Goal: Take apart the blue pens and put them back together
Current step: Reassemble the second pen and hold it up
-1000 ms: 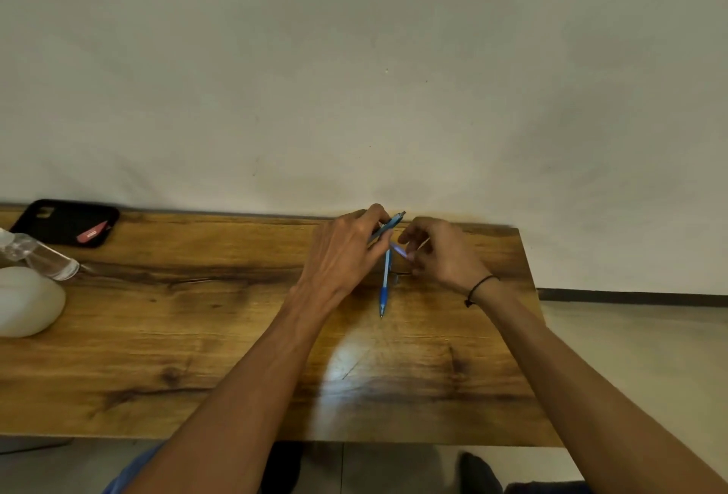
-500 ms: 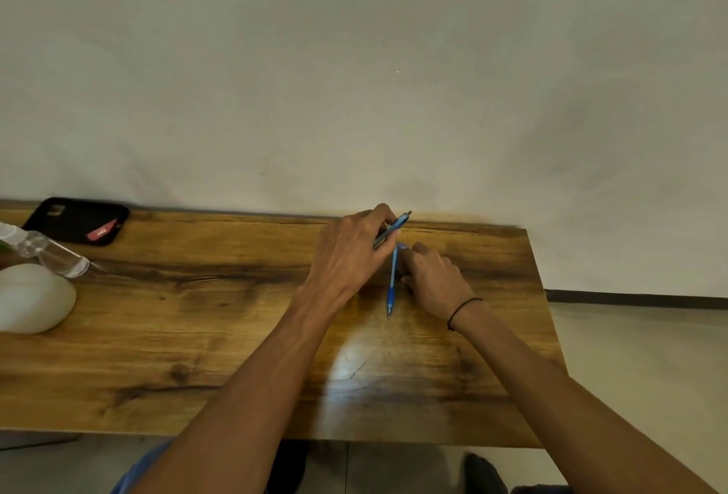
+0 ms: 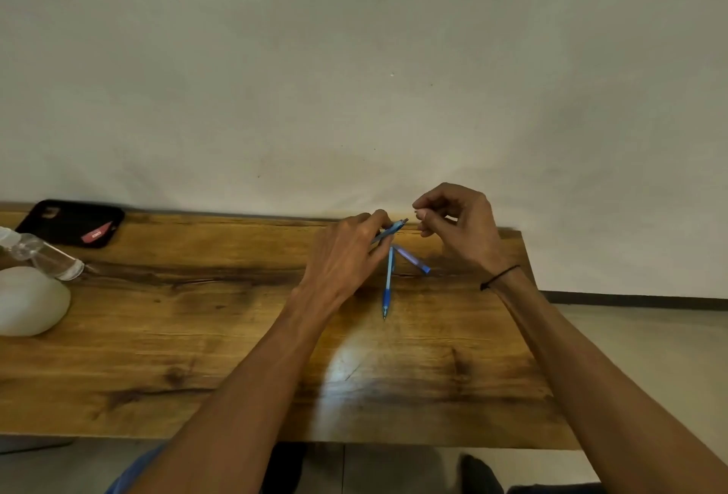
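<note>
Mid-frame: left hand (image 3: 346, 253) grips pen barrel (image 3: 389, 231); right hand (image 3: 461, 225) pinches something too small to identify. Likely reassembly; next, feed it into the barrel's open end.

Wooden table (image 3: 197, 355): blue pen (image 3: 387, 284), barrel piece (image 3: 411, 259), phone (image 3: 71, 222), bottle (image 3: 47, 255).

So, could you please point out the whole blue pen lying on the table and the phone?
blue pen (image 3: 387, 288): head view, middle of its barrel.
phone (image 3: 63, 219): head view, black case back.
</note>
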Tool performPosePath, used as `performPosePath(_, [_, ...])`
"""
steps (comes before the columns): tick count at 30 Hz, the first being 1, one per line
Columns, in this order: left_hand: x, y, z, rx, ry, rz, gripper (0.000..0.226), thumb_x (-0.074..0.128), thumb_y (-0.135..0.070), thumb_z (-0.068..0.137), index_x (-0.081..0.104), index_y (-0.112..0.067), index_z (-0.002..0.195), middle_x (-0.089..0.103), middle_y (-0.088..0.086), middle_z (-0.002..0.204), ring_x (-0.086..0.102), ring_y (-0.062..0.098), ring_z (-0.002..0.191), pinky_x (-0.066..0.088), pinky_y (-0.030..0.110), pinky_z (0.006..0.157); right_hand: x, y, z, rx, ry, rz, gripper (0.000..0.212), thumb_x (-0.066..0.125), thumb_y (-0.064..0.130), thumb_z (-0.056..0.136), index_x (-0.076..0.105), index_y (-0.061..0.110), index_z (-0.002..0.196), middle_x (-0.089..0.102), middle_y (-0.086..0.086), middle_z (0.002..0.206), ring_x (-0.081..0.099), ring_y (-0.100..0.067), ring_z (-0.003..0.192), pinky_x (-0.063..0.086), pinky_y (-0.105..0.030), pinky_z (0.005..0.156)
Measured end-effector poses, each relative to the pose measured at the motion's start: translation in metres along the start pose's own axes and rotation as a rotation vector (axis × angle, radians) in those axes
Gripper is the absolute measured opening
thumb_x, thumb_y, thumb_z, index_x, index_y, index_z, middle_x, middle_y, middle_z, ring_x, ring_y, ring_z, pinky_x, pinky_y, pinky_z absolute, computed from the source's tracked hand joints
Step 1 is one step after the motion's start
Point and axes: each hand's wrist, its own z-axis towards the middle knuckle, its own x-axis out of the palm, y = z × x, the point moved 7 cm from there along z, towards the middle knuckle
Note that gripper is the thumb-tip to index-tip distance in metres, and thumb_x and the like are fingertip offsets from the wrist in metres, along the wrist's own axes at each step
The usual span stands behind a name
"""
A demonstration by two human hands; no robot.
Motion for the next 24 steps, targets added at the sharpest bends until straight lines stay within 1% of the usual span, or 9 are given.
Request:
performPosePath(2, [0.000,-0.001,0.000,0.003,-0.006,0.007,0.024,0.061,-0.036,0.106,0.064,-0.021,0.124,0.076,0.001,0.106,0.070,0.019,0.083,0.049,0.029,0.064,0.001,0.003,-0.001,-0.027,0.033,-0.047,0.010,0.066,0.003,0.098,0.075,0.002,0.104,0.074,-0.010,0.089,0.074,-0.018,0.073,0.063,-0.028,0.073])
performPosePath(5, [0.000,-0.004,0.000,0.023,-0.012,0.012,0.023,0.061,-0.035,0.105,0.065,-0.020,0.123,0.076,0.001,0.105,0.069,0.019,0.083,0.048,0.028,0.064,0.007,0.005,-0.004,-0.056,0.066,-0.112,0.013,0.064,0.004,0.100,0.075,0.004,0.106,0.074,-0.008,0.095,0.074,-0.014,0.076,0.063,-0.024,0.075])
performPosePath(9, [0.001,-0.005,-0.001,0.033,-0.008,0.004,0.025,0.062,-0.035,0.105,0.066,-0.020,0.124,0.076,0.002,0.107,0.070,0.021,0.086,0.056,0.033,0.067,0.009,0.006,-0.004,-0.069,0.079,-0.142,0.012,0.064,0.004,0.100,0.075,0.006,0.106,0.072,-0.005,0.094,0.073,-0.009,0.077,0.060,-0.018,0.075])
performPosePath(12, [0.002,-0.004,-0.001,0.032,-0.013,-0.001,0.025,0.062,-0.035,0.105,0.066,-0.020,0.124,0.076,0.003,0.107,0.070,0.021,0.086,0.051,0.030,0.066,0.009,0.007,-0.005,-0.079,0.086,-0.164,0.011,0.065,0.004,0.099,0.074,0.006,0.105,0.071,-0.004,0.093,0.070,-0.004,0.073,0.055,-0.010,0.071])
performPosePath(15, [0.001,-0.003,-0.001,0.026,-0.025,0.002,0.025,0.062,-0.035,0.105,0.066,-0.019,0.124,0.076,0.003,0.107,0.070,0.021,0.086,0.045,0.028,0.065,0.012,0.007,-0.005,-0.083,0.098,-0.193,0.010,0.065,0.005,0.099,0.074,0.006,0.105,0.070,-0.002,0.092,0.068,0.002,0.070,0.053,-0.006,0.068])
performPosePath(18, [0.001,-0.004,-0.001,0.027,-0.024,-0.004,0.025,0.063,-0.034,0.104,0.066,-0.019,0.124,0.076,0.003,0.107,0.071,0.021,0.087,0.051,0.030,0.066,0.013,0.006,-0.005,-0.079,0.106,-0.199,0.010,0.066,0.005,0.099,0.073,0.007,0.106,0.069,0.000,0.091,0.068,0.007,0.071,0.052,-0.006,0.068])
performPosePath(20, [0.000,-0.005,-0.001,0.033,-0.026,-0.012,0.025,0.064,-0.033,0.104,0.067,-0.018,0.124,0.076,0.004,0.108,0.071,0.021,0.088,0.054,0.032,0.069,0.013,0.006,-0.005,-0.076,0.113,-0.197,0.010,0.066,0.006,0.099,0.073,0.008,0.106,0.069,0.001,0.091,0.069,0.005,0.071,0.053,-0.007,0.069])
performPosePath(24, [-0.001,-0.006,-0.001,0.042,-0.032,-0.005,0.025,0.064,-0.034,0.104,0.067,-0.018,0.123,0.076,0.004,0.107,0.071,0.021,0.088,0.054,0.032,0.068,0.015,0.006,-0.006,-0.064,0.124,-0.187,0.010,0.067,0.007,0.098,0.073,0.007,0.107,0.071,0.000,0.091,0.071,-0.002,0.073,0.056,-0.009,0.071])
